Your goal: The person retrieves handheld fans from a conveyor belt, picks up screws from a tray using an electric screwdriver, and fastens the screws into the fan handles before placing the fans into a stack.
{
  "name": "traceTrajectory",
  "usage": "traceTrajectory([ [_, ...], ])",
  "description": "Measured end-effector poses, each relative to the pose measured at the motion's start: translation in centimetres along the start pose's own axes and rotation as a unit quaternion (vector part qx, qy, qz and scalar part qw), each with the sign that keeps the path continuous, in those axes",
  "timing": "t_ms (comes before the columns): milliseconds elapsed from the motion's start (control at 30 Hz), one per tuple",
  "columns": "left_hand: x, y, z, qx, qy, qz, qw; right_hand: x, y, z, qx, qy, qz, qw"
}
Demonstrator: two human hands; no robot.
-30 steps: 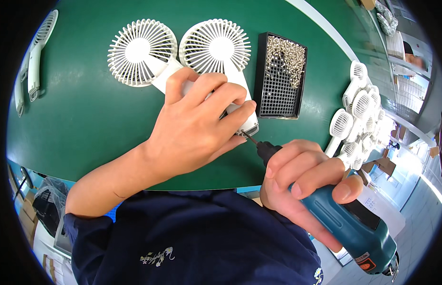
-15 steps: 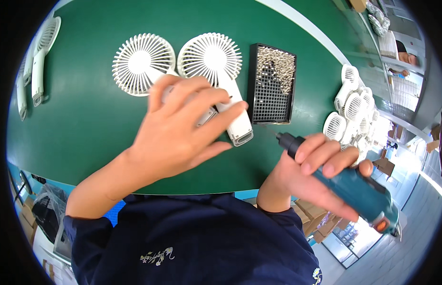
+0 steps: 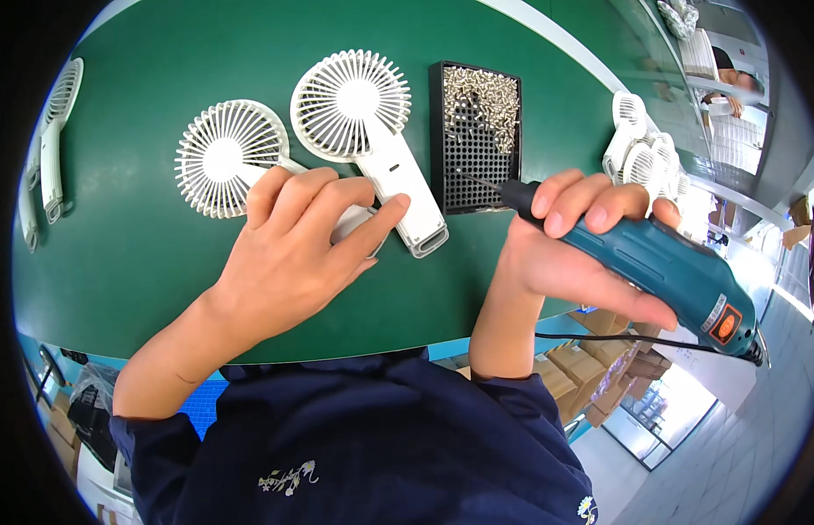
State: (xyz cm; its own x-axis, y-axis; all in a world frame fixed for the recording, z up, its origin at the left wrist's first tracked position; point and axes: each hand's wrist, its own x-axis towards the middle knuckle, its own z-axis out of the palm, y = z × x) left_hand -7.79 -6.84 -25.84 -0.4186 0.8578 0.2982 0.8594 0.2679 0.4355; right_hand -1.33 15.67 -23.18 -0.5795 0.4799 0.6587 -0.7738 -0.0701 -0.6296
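The left hand (image 3: 293,254) is lying over the handle of the left fan (image 3: 223,157), fingers spread and pressing it flat onto the green table (image 3: 118,262); the round white grille is showing to the far left of the knuckles, while the handle itself is mostly hidden under the palm. Just to its right the second fan (image 3: 354,105) is lying free, its handle reaching toward the near edge and its lower end sitting beside the thumb tip.

The right hand (image 3: 573,254) is wrapping around the blue-green electric screwdriver (image 3: 661,271), fingers curled tight around its body, and is pointing the bit (image 3: 486,184) at the near part of the black screw tray (image 3: 477,131), which is standing to the right of the two fans. The tip is sitting at the tray's grid; whether it is touching a screw is too small to tell. Loose silver screws (image 3: 486,92) are heaping in the far half of the tray.

Judging by this, a screw is being fetched, so the driving into the held fan seems not yet done. A cluster of more white fans (image 3: 639,157) is lying at the far right, and a few others (image 3: 52,149) are resting at the left edge; which are finished cannot be told.
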Motion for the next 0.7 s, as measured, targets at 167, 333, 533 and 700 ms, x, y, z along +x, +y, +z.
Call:
traceTrajectory([
  [167, 0.1, 0.1, 0.0, 0.004, -0.009, 0.004, 1.000, 0.1, 0.2, 0.2, 0.022, 0.016, 0.014, 1.000],
  [333, -0.2, 0.1, -0.1, 0.004, -0.006, -0.007, 1.000, 0.0, 1.0, 0.3, 0.017, 0.030, 0.030, 0.999],
  [533, 0.0, 0.2, -0.2, -0.002, 0.002, -0.005, 1.000, 0.7, 1.0, 1.0, -0.032, 0.015, 0.036, 0.999],
  [700, 0.2, 0.0, 0.1, -0.011, 0.012, -0.007, 1.000, 0.7, 0.8, 1.8, -0.121, 0.027, 0.019, 0.992],
])
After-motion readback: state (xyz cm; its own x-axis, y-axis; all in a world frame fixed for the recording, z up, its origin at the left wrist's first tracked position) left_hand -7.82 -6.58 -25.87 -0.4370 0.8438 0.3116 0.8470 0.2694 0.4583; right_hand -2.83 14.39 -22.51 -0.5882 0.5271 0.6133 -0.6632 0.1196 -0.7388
